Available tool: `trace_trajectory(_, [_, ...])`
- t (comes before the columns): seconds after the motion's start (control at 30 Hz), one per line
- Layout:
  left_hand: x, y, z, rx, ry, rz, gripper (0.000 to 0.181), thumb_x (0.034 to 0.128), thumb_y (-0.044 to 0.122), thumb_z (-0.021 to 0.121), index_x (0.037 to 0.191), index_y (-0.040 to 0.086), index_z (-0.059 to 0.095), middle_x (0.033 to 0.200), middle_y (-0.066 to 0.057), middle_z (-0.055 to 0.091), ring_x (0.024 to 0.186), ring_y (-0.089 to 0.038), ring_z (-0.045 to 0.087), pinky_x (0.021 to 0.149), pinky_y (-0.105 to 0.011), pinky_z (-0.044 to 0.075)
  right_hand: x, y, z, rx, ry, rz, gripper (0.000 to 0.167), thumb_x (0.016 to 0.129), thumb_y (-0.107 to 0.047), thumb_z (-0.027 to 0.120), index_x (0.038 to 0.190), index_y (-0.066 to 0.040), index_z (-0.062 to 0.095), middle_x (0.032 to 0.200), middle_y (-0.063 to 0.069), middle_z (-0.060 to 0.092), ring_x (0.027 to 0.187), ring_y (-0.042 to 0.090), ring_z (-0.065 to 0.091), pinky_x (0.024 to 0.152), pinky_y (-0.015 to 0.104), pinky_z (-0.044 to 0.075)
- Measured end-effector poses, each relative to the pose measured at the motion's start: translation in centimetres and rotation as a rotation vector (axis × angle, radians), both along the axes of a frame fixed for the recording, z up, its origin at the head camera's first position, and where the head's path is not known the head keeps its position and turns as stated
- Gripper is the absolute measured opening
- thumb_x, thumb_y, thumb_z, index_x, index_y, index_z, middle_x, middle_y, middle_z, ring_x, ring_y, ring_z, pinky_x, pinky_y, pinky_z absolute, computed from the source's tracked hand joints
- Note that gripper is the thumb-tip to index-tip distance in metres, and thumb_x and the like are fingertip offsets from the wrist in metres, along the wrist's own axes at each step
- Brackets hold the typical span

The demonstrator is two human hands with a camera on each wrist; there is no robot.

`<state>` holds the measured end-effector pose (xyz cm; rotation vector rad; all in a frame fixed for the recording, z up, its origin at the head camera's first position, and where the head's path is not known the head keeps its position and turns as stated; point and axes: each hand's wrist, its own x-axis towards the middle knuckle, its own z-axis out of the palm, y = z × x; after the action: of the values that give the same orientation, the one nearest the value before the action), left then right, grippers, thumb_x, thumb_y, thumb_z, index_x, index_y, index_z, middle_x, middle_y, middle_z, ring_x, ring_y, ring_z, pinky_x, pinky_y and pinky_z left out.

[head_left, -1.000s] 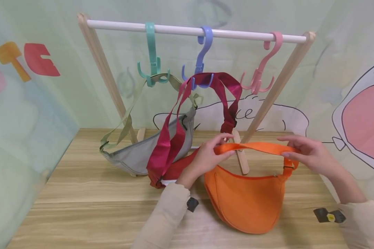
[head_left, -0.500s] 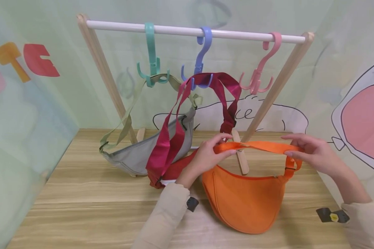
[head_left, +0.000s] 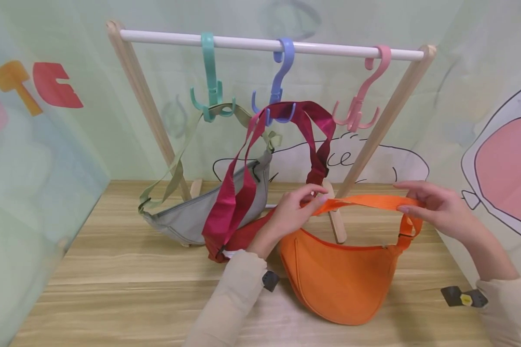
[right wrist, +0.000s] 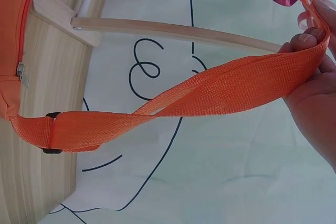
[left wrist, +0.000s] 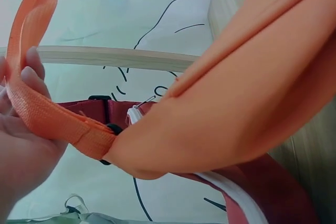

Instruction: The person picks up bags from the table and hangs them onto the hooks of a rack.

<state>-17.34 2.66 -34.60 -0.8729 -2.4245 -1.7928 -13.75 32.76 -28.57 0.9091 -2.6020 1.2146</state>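
An orange shoulder bag point(head_left: 343, 279) stands on the wooden table, its strap point(head_left: 369, 202) stretched above it between both hands. My left hand point(head_left: 293, 209) pinches the strap's left part. With thumb and fingers my right hand point(head_left: 438, 207) grips the right end of the strap, over the black buckle point(right wrist: 52, 132). In the left wrist view the strap point(left wrist: 37, 106) runs across the left fingers. Behind the left hand, a dark red bag point(head_left: 247, 236) has its magenta strap looped on the blue hook point(head_left: 280, 82). The pink hook point(head_left: 358, 106) bears nothing.
A wooden rack with a white rail point(head_left: 330, 48) stands at the back of the table point(head_left: 126, 289). From its green hook point(head_left: 210, 82) hangs a grey waist bag point(head_left: 195, 212) by its strap. Printed cloth point(head_left: 34, 144) surrounds the table.
My right hand has shifted slightly right with the strap, which is now drawn straighter. The left thumb has moved up along the strap. The hanging bags keep their places.
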Motion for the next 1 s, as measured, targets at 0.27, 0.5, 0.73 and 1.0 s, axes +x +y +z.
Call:
trace_trajectory(0.27, [0.08,0.17,0.48,0.009,-0.097,-0.05,0.03,0.0938,0.026,0.052,0.119,0.012,0.058,0.083,-0.003,0.062,0.067,-0.011,0.06,0.058,-0.023,0.046,0.08,-0.08,0.01,-0.013,-0.031,-0.026,0.051,0.075,0.016,0.064,0.121,-0.002,0.054,0.071,0.001,0.051,0.055,0.016,0.048,0.045,0.027,0.036])
trace_trajectory(0.5, [0.15,0.29,0.72,0.013,-0.12,-0.066,0.029,0.0948,0.025,0.05,0.118,0.011,0.059,0.08,-0.005,0.057,0.06,-0.02,0.053,0.053,-0.022,0.042,-0.08,0.03,-0.08,-0.04,-0.019,0.009,0.054,0.072,0.021,0.062,0.122,0.0,0.053,0.071,0.002,0.052,0.055,0.016,0.049,0.045,0.027,0.036])
trace_trajectory(0.73, [0.22,0.35,0.69,0.04,-0.131,-0.079,0.028,0.0946,0.021,0.05,0.119,0.008,0.058,0.078,-0.006,0.056,0.063,-0.032,0.054,0.051,-0.021,0.04,-0.01,0.02,0.06,-0.026,-0.03,-0.015,0.054,0.074,0.018,0.063,0.123,-0.002,0.053,0.072,0.001,0.053,0.056,0.016,0.05,0.046,0.026,0.037])
trace_trajectory(1.0, [0.12,0.3,0.87,0.11,-0.141,-0.149,0.032,0.0916,0.016,0.056,0.121,0.005,0.053,0.081,-0.01,0.061,0.064,-0.021,0.058,0.056,-0.022,0.043,-0.18,-0.04,0.29,-0.011,0.008,-0.017,0.054,0.073,0.019,0.063,0.122,0.0,0.053,0.071,0.002,0.053,0.057,0.015,0.051,0.047,0.025,0.039])
